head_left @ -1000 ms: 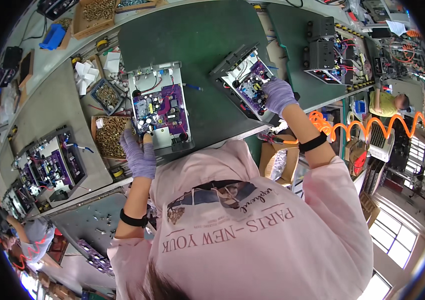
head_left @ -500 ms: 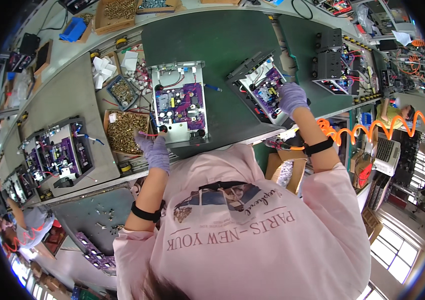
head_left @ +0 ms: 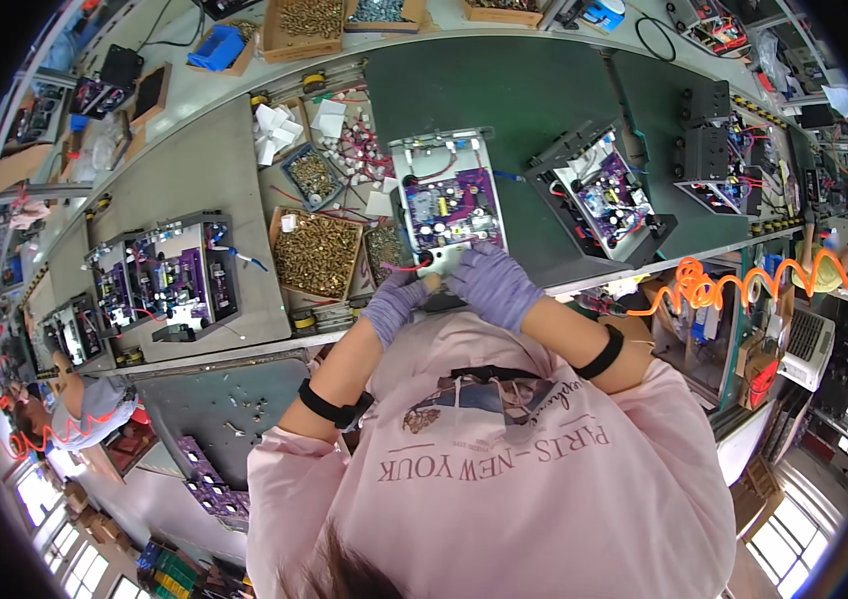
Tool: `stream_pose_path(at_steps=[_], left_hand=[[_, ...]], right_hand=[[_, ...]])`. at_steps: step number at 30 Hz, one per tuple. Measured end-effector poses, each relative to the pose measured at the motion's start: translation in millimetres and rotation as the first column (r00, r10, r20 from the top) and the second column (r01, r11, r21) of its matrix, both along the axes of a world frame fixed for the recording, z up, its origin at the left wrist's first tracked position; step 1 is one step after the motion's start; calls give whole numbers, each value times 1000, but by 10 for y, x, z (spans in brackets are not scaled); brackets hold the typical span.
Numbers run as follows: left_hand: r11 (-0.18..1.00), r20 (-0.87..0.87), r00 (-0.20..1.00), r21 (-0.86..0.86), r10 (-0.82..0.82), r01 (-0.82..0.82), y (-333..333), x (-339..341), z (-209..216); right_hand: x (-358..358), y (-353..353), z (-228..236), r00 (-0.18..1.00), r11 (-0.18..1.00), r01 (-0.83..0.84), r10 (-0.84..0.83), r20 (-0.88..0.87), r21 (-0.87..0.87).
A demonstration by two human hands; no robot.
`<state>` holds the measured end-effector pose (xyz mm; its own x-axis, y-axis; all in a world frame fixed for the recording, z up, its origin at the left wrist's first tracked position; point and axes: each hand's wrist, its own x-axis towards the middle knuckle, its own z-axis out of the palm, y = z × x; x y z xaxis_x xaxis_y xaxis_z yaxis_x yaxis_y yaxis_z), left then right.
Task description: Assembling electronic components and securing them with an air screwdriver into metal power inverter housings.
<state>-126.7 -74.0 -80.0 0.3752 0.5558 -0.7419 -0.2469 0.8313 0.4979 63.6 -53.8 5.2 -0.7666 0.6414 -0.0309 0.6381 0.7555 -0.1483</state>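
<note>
A flat metal chassis [head_left: 444,158] carrying a purple circuit board [head_left: 459,205] lies on the green bench mat in front of me. Both my hands wear purple gloves and meet at its near end. At the near left corner, my left hand [head_left: 392,307] has its fingers bent together beside a short red wire [head_left: 406,268]; what they pinch is hidden. My right hand [head_left: 496,287] curls its fingers over the chassis's near edge. To the right sits a second unit [head_left: 605,192], a tilted dark housing with a purple board, which neither hand touches.
Left of the chassis stand a box of brass-coloured screws [head_left: 316,255], a tray of small parts [head_left: 311,177] and loose white pieces [head_left: 277,132]. More units stand at the far left [head_left: 169,280] and far right [head_left: 708,150]. An orange coiled hose [head_left: 703,285] hangs at the right.
My right hand has let go of the tilted unit and come left to the chassis's near edge. My left hand stays by the red wire. The whole view has shifted.
</note>
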Motion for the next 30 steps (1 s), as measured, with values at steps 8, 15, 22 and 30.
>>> stream_pose_path(at_steps=[8,15,22,30], left_hand=[[682,-392,897,599,-205,418,158,246,520],[627,-363,879,617,-307,475,334,606,566],[526,-396,905,742,-155,415,332,817,636],[637,-332,937,701,-104,319,464,842,616]], right_hand=[[809,2,135,935,980,-140,178,307,-141],[632,-143,209,905,817,401,-423,41,-415],[612,-172,-151,852,815,483,-522,-42,-321],[517,-291,-284,650,775,566,-630,-426,-283]])
